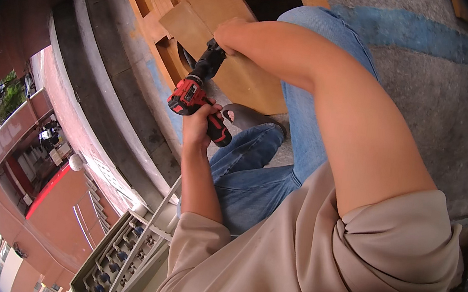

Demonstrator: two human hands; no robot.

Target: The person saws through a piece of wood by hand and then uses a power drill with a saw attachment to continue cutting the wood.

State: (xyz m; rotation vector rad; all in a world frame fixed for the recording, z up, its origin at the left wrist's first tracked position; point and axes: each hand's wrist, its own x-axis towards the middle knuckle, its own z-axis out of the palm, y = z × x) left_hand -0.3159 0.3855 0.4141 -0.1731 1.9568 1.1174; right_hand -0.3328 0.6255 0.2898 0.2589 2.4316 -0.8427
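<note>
My left hand is wrapped round the handle of a red and black cordless drill, which points away from me. A black attachment at its front end reaches up to the wood. There, my right hand is curled beside the attachment's tip, over a yellowish-brown wooden board. Its fingers are mostly hidden, so what they grip does not show. The board belongs to, or lies on, a wooden piece with cut-out sides. Where the tool meets the wood is covered by my hand.
My jeans-clad knee is close beside the wood, and my dark shoe is under its near edge. Grey steps run along the left. A metal frame with several valve-like fittings stands at lower left. Blue paint crosses the concrete floor.
</note>
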